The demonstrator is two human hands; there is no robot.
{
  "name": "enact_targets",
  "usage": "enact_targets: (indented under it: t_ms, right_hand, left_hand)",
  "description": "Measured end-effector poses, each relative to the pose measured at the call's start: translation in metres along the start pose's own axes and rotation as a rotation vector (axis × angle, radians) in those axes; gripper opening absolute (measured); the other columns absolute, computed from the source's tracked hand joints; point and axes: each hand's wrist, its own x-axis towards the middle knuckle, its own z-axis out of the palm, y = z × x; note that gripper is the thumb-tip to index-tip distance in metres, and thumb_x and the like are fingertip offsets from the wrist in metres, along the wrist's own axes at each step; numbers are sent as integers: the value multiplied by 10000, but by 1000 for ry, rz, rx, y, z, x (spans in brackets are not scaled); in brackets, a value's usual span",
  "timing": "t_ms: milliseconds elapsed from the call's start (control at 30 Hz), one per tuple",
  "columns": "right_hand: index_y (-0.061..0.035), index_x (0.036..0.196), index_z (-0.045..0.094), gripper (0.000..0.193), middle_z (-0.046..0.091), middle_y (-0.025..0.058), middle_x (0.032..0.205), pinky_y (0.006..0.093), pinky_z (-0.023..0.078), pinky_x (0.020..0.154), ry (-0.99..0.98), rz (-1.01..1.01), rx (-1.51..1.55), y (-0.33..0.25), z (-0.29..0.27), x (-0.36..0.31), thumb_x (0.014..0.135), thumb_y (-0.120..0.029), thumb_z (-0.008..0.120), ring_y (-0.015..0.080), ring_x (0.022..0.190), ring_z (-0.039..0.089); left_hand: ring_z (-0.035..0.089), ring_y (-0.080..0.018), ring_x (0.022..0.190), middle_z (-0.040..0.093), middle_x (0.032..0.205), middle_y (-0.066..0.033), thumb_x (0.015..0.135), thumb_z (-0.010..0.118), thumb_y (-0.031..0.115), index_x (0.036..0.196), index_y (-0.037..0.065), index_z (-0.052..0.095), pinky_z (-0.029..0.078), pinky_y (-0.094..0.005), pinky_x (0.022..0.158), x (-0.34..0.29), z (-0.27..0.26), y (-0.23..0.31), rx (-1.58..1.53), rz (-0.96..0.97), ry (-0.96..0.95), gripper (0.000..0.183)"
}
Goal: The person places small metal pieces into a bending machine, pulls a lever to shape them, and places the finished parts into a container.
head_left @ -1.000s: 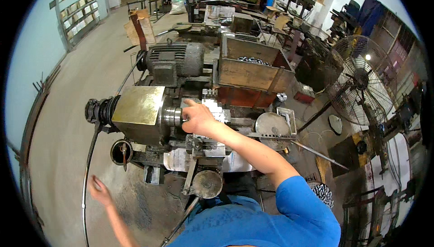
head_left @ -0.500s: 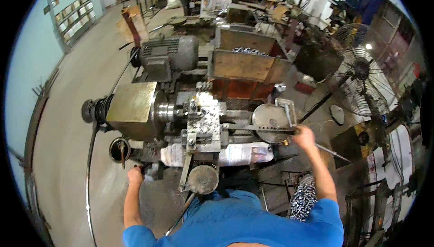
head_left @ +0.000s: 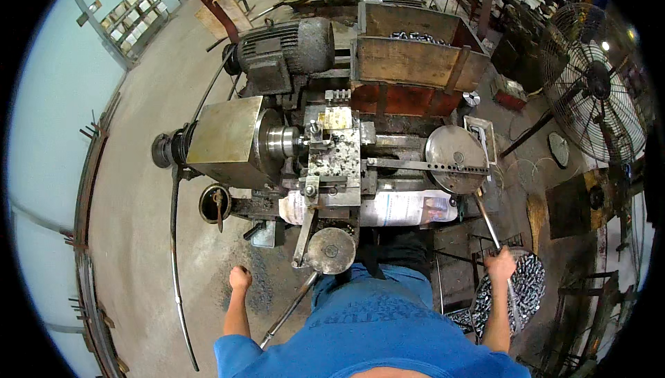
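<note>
My right hand is closed round a long metal lever that slants down from the round plate at the lathe's right end. Away from the machine, my left hand hangs over the chip-strewn floor, its fingers curled closed. Anything inside them is hidden. Between and beyond my hands stands the lathe, with its spindle facing the tool slide. A flat bar with holes links the slide side to the round plate. In front of the slide sits a smaller disc with its own lever.
A basin of small metal parts stands beside my right forearm. Behind the lathe are a motor and a wooden box holding more parts. A caged fan stands far right. A pot with a brush sits left.
My right hand has moved down toward me from the perforated bar's end, and the lever has swung nearer my body. My left hand has drawn back from beside the machine. The view has shifted.
</note>
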Motion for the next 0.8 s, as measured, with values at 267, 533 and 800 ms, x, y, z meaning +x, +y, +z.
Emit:
enact_targets:
  t_ms: [267,533,800]
  right_hand:
    - [-1,807,536,326,599,238,718,497,464,655,-80,114,117,-37,-28,-40,565,-218,559,431,695,582]
    - [-59,869,558,353,629,191,743,466,483,629,-110,131,4,-11,-17,7,630,-317,596,370,696,616]
    - [-102,1018,598,358,569,95,1065,438,396,884,44,103,-174,8,-7,168,688,-240,618,288,1044,511]
  left_hand:
    - [617,-345,824,646,848,-194,690,551,104,910,66,675,497,-395,733,44,-16,26,-310,64,-11,256]
    - [599,-322,912,609,1026,-190,732,637,221,1131,79,569,483,-388,788,43,-66,81,-150,168,101,429]
    - [605,-365,743,629,811,-187,766,598,374,802,40,593,485,-452,657,62,-30,111,167,292,313,336]
